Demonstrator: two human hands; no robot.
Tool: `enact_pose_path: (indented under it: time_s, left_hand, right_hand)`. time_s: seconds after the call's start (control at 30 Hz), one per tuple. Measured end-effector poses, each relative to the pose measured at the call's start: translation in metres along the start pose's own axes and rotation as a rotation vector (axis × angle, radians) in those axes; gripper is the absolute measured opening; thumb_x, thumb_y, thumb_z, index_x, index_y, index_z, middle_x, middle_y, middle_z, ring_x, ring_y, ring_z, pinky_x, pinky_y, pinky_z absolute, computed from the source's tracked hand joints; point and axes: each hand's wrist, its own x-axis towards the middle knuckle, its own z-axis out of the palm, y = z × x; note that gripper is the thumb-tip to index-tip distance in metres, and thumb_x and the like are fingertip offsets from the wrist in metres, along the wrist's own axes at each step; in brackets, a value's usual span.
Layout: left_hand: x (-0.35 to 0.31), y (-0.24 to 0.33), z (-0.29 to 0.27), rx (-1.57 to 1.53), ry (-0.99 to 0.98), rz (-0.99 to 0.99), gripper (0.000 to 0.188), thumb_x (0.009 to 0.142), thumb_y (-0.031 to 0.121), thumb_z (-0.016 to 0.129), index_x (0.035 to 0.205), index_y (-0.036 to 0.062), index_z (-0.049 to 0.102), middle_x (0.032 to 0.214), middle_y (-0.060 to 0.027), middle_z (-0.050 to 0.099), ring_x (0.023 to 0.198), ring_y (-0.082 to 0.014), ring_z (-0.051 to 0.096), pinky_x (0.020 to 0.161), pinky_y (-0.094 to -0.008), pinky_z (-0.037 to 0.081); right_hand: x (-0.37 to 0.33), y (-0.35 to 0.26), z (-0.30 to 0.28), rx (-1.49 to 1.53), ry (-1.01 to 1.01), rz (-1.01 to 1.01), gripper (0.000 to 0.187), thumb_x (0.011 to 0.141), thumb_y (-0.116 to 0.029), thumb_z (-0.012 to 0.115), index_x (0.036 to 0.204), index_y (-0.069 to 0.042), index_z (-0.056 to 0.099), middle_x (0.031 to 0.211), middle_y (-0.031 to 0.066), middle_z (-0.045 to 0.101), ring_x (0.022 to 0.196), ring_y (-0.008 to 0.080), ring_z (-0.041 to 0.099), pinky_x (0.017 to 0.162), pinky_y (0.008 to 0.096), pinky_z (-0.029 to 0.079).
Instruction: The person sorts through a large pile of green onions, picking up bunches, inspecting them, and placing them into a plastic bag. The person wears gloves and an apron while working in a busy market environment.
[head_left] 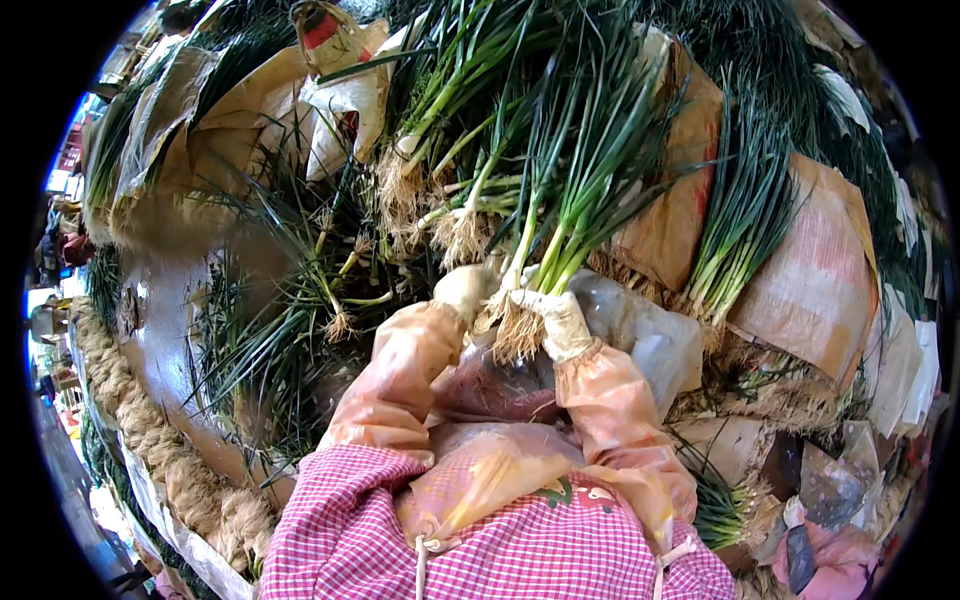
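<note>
In front of my body I hold a bunch of green onions (pixel 570 235), its white ends and pale roots hanging down and its dark leaves spreading up and away. My right hand (pixel 563 322), in a pale, soiled glove, is closed round the lower stalks just above the roots. My left hand (pixel 466 291), also gloved, is closed at the bunch's left side against a stalk's base; its fingertips are partly hidden. Just beyond lies a heap of loose green onions (pixel 455 195) with tangled roots. Orange-tinted plastic sleeves cover both my forearms.
More loose green onions (pixel 275 340) lie to the left, near a thick braided straw-coloured roll (pixel 150 430). To the right, bunched green onions (pixel 745 215) rest between brown paper wrappers (pixel 820 265). Clear plastic sheeting (pixel 640 335) lies beside my right hand.
</note>
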Motion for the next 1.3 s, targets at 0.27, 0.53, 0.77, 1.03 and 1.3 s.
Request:
enact_pose_path:
  time_s: [0.27, 0.53, 0.77, 1.03, 1.3]
  left_hand:
    - [-0.063, 0.048, -0.004, 0.232, 0.078, 0.267, 0.021, 0.084, 0.022, 0.062, 0.088, 0.0013, 0.059, 0.07, -0.0044, 0.059, 0.055, -0.0085, 0.048, 0.051, -0.0236, 0.041]
    - [-0.058, 0.036, -0.012, -0.461, -0.125, 0.079, 0.007, 0.084, 0.011, 0.052, 0.081, 0.0057, 0.054, 0.06, -0.0021, 0.051, 0.046, -0.0077, 0.042, 0.04, -0.0209, 0.032]
    - [-0.059, 0.053, -0.005, -0.425, -0.452, 0.242, 0.037, 0.084, 0.022, 0.065, 0.114, 0.0028, 0.055, 0.104, -0.0006, 0.057, 0.097, -0.0088, 0.052, 0.088, -0.0255, 0.042]
    - [-0.075, 0.081, -0.006, 0.739, -0.099, 0.959, 0.035, 0.08, 0.041, 0.062, 0.076, 0.0064, 0.059, 0.078, -0.0078, 0.059, 0.064, -0.0304, 0.056, 0.058, -0.0369, 0.047]
    - [-0.022, 0.101, -0.016, 0.172, 0.413, 0.817, 0.037, 0.083, 0.013, 0.063, 0.114, -0.0002, 0.051, 0.095, -0.0133, 0.061, 0.055, -0.0169, 0.058, 0.049, -0.0283, 0.05]
  right_hand:
    - [0.009, 0.025, -0.005, -0.589, 0.164, -0.211, 0.028, 0.071, -0.01, 0.075, 0.093, 0.001, 0.061, 0.078, 0.0057, 0.064, 0.067, 0.0117, 0.058, 0.059, 0.0273, 0.047]
    - [-0.003, 0.009, 0.003, -0.159, 0.018, -0.074, 0.029, 0.073, 0.003, 0.068, 0.1, -0.003, 0.058, 0.088, 0.0016, 0.059, 0.082, 0.0124, 0.057, 0.073, 0.0252, 0.047]
    - [-0.01, -0.008, 0.001, 0.121, 0.008, 0.127, 0.028, 0.072, 0.004, 0.062, 0.099, 0.001, 0.057, 0.091, 0.005, 0.062, 0.082, 0.0151, 0.06, 0.076, 0.0263, 0.048]
    - [-0.014, -0.013, 0.003, 0.241, -0.141, 0.273, 0.048, 0.07, -0.007, 0.054, 0.116, 0.003, 0.048, 0.099, 0.0135, 0.059, 0.087, 0.0244, 0.062, 0.078, 0.0342, 0.052]
    - [-0.017, -0.015, 0.004, 0.071, -0.088, 0.199, 0.041, 0.072, -0.009, 0.066, 0.111, -0.001, 0.054, 0.089, 0.0028, 0.059, 0.083, 0.0148, 0.058, 0.077, 0.0274, 0.047]
